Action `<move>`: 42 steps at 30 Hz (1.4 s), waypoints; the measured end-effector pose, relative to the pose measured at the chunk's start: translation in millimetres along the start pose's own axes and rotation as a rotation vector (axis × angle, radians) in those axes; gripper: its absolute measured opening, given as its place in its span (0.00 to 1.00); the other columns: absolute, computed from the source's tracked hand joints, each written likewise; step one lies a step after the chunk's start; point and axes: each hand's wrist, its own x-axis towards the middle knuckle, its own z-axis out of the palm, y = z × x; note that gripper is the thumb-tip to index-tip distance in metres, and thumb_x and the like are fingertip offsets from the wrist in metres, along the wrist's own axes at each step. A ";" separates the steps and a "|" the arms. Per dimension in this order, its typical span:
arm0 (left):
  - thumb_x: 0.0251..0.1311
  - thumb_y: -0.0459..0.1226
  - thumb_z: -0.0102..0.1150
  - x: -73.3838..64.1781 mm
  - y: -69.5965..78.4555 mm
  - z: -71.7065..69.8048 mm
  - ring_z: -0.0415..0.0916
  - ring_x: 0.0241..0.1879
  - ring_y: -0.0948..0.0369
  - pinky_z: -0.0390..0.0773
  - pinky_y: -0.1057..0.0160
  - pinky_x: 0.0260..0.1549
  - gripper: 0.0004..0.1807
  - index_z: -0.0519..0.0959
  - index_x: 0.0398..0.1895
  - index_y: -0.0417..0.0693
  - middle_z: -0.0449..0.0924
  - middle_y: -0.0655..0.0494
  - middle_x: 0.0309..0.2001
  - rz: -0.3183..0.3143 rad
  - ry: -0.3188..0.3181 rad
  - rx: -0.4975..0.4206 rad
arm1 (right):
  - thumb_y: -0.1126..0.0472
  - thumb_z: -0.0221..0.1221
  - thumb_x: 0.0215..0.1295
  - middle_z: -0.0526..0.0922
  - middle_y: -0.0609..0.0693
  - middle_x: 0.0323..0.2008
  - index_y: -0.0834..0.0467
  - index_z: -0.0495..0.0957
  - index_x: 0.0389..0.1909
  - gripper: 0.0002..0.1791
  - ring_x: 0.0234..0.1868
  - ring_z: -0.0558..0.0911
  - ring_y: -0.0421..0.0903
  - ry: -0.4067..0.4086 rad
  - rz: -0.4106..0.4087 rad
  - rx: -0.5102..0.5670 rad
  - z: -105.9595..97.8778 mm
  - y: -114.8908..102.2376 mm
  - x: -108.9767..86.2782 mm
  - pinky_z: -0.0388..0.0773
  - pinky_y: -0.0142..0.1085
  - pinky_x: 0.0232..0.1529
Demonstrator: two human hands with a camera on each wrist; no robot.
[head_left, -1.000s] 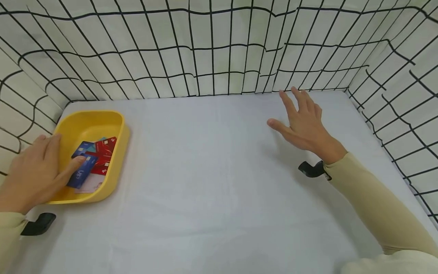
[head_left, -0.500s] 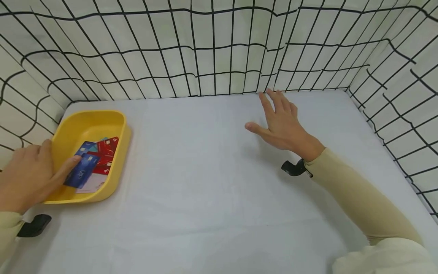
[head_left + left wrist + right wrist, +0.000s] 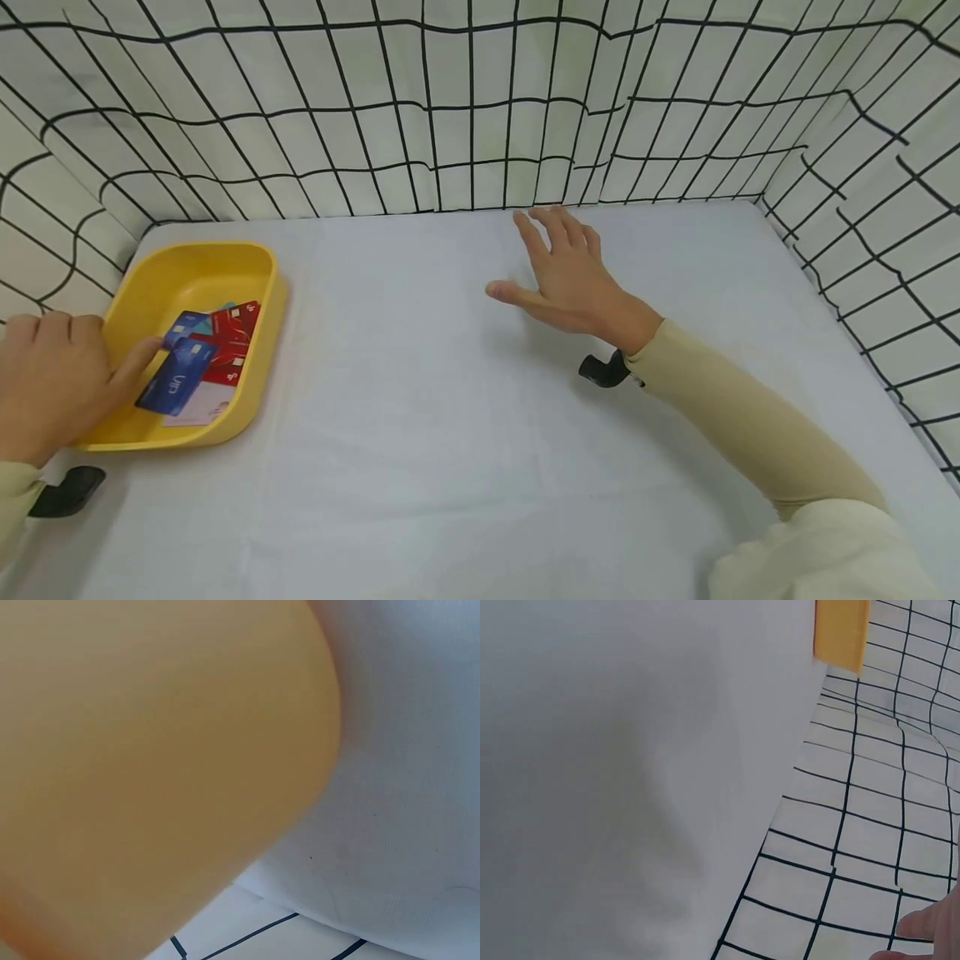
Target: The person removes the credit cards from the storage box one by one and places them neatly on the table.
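In the head view a yellow plastic tray stands at the left. My left hand grips its left side, with curled fingers over the wall and the thumb inside. Fingertips are hidden beyond the wall. A blue card marked VIP lies in the tray, close below the thumb tip. Beside it are red cards, a pale card and another blue card. The left wrist view shows the tray's blurred wall. My right hand hovers over the table's far half, fingers spread, holding nothing.
A white cloth covers the table. Black wire grid panels rise along the back and both sides. The right wrist view catches a corner of the tray and the grid. Black wrist mounts stick out below the sleeves.
My right hand has moved left across the table. The left hand has shifted slightly left, its thumb drawing off the VIP card and its fingers curling further over the tray's side.
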 end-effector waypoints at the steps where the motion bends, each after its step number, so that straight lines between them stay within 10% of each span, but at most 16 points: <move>1: 0.73 0.58 0.48 0.0 0.1 -0.3 0.63 0.41 0.36 0.69 0.42 0.51 0.41 0.65 0.42 0.16 0.66 0.28 0.33 0.001 -0.004 -0.001 | 0.21 0.46 0.65 0.49 0.55 0.82 0.51 0.44 0.84 0.57 0.84 0.45 0.58 -0.001 -0.004 0.000 1.6 -3.6 1.9 0.42 0.62 0.78; 19: 0.62 0.32 0.59 0.3 -0.7 -4.8 0.65 0.34 0.40 0.69 0.48 0.39 0.19 0.67 0.41 0.18 0.70 0.30 0.30 0.053 0.042 0.023 | 0.18 0.44 0.63 0.52 0.51 0.82 0.48 0.45 0.83 0.57 0.83 0.48 0.54 -0.095 -0.065 -0.007 31.2 -72.2 33.2 0.49 0.60 0.79; 42: 0.69 0.31 0.57 -2.4 3.9 -10.3 0.64 0.39 0.37 0.73 0.43 0.44 0.24 0.64 0.54 0.16 0.71 0.24 0.39 -0.037 -0.087 -0.047 | 0.14 0.36 0.60 0.55 0.47 0.81 0.48 0.50 0.82 0.58 0.80 0.57 0.51 -0.209 -0.176 -0.086 74.4 -163.7 64.2 0.56 0.55 0.77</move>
